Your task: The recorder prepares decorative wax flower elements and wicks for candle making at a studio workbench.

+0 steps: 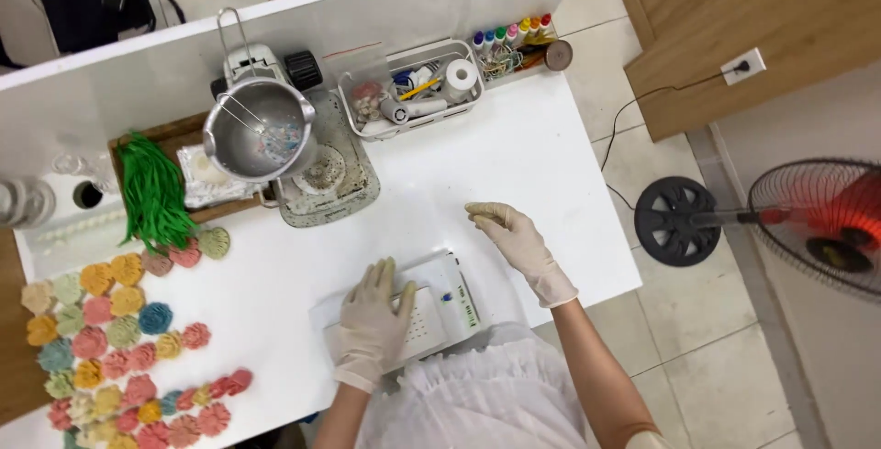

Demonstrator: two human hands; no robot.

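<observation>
My left hand [374,320], in a pale glove, lies flat on a white rectangular scale [447,300] at the near edge of the white table [514,155]. My right hand [510,232], also gloved, hovers over the bare tabletop to the right of the scale, fingers loosely curled and nothing visible in them. A steel pot [257,128] with a wire whisk handle stands on a stained hot plate [330,173] at the back.
Several coloured flower-shaped pieces [119,339] cover the left of the table, beside green strands [151,192] on a wooden tray. A white basket of small tools [413,86] and small dye bottles [509,34] stand at the back. A standing fan [808,219] is on the floor to the right.
</observation>
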